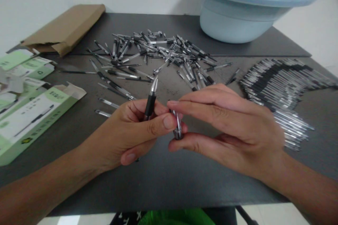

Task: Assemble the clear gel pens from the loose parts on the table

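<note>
My left hand [132, 130] is closed round a pen front section [151, 100] with a black grip and silver tip, pointing up and away. My right hand [227, 126] pinches a short clear pen barrel [177, 126] between thumb and fingers, right beside the left thumb. Both hands hover over the near middle of the dark table [158, 179]. Behind them lies a loose heap of pen parts [158, 56].
A neat row of assembled pens [280, 88] lies at the right. A light blue basin [248, 7] stands at the back right. Green and white pen boxes [29, 112] sit at the left, with a brown cardboard box [66, 26] behind them.
</note>
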### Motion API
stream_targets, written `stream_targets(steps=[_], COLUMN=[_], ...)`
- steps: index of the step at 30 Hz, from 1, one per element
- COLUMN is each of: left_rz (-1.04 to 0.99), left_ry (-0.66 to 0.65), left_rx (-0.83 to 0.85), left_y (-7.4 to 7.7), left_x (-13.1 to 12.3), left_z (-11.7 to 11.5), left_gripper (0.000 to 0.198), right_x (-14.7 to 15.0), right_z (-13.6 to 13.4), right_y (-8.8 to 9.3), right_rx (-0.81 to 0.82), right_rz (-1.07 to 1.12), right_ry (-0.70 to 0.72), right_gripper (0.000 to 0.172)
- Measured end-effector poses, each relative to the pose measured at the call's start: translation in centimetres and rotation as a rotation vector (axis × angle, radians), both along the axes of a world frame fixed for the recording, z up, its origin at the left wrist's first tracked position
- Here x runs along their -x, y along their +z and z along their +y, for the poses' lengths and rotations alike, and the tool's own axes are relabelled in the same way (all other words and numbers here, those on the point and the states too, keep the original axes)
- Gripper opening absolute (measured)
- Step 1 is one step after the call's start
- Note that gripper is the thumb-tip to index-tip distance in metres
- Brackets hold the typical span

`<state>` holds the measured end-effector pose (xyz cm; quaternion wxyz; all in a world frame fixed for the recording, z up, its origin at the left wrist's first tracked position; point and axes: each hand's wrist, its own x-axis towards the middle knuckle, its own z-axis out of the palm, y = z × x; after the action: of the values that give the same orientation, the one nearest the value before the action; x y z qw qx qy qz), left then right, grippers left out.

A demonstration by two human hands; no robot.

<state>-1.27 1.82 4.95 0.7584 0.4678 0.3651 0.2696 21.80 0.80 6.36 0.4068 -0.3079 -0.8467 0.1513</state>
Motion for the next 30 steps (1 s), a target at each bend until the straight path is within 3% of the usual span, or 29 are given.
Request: stream_targets(steps=[18, 30], left_rz=[0.024, 0.022], left_ry=[0.063, 0.051], left_rx=[0.021, -0.033], left_y=[-0.41, -0.45], left_x=[-0.27, -0.04], left_z=[-0.03, -0.25], left_gripper=[0.026, 0.026], right_x=[-0.48, -0.35], right_z=[0.11, 0.27], right_y=[-0.23, -0.26], right_rx=[-0.039, -0.04], right_rz=[-0.121, -0.057], right_ry=[-0.021, -0.017], right_gripper=[0.039, 0.039])
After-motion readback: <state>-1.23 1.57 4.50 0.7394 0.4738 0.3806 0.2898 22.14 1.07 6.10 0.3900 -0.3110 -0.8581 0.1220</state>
